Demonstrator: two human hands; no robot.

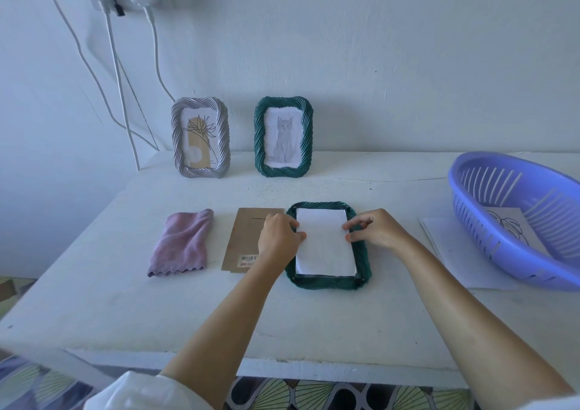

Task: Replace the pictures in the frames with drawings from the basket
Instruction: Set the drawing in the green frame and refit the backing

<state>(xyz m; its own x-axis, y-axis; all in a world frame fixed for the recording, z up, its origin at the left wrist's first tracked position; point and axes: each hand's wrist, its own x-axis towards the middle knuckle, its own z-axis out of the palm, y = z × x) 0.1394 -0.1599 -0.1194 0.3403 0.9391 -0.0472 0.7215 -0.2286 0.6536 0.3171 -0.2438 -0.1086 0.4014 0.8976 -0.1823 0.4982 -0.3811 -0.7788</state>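
Observation:
A dark green frame (364, 265) lies face down on the white table (282, 325). A white sheet (324, 246) sits blank side up in its opening. My left hand (277, 234) rests at the sheet's left edge, fingertips touching the paper. My right hand (373, 229) meets the right edge with curled fingers, thumb and forefinger at the paper. The frame's brown backing board (243, 237) lies to the left, partly under my left hand. At the wall stand a grey frame (200, 138) with a flower print and a green frame (283, 137) with a cat drawing. The purple basket (514, 218) at right holds a line drawing (510, 224).
A folded pink cloth (183, 241) lies left of the backing board. White paper sheets (455, 249) lie under the basket's near side. Chargers and white cables (116, 73) hang down the wall at the back left. The table's front edge runs below my forearms.

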